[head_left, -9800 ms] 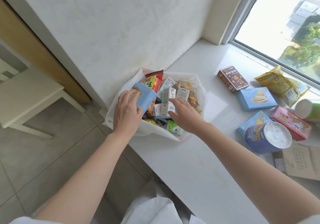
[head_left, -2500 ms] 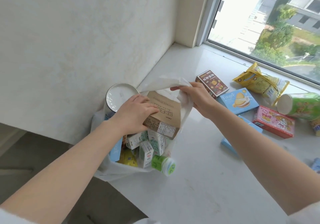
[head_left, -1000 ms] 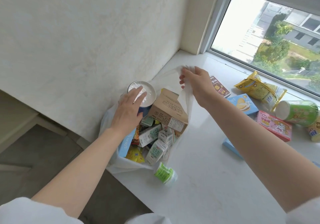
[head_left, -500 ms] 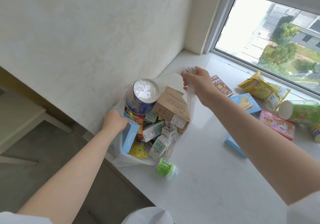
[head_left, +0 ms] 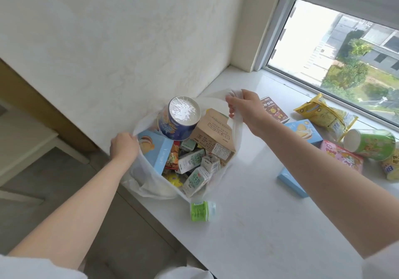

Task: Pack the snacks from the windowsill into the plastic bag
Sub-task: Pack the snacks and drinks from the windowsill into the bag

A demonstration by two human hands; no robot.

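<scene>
A white plastic bag (head_left: 234, 132) is held open at the windowsill's (head_left: 259, 224) left edge — its left rim gripped by the left hand (head_left: 124, 147), its right handle by the right hand (head_left: 248, 111). Snack boxes and a blue tub (head_left: 179, 120) are packed inside; a green bottle (head_left: 201, 211) lies just beside it.

The mouth of the plastic bag (head_left: 235, 140) is crowded: a blue tub (head_left: 179, 120) and a brown carton (head_left: 212, 134) fill its far side, with small milk cartons (head_left: 192, 162) heaped below. A bare stretch of windowsill (head_left: 254, 224) lies open beside the bag, save for a small green bottle (head_left: 201, 211) just outside its near rim.
</scene>
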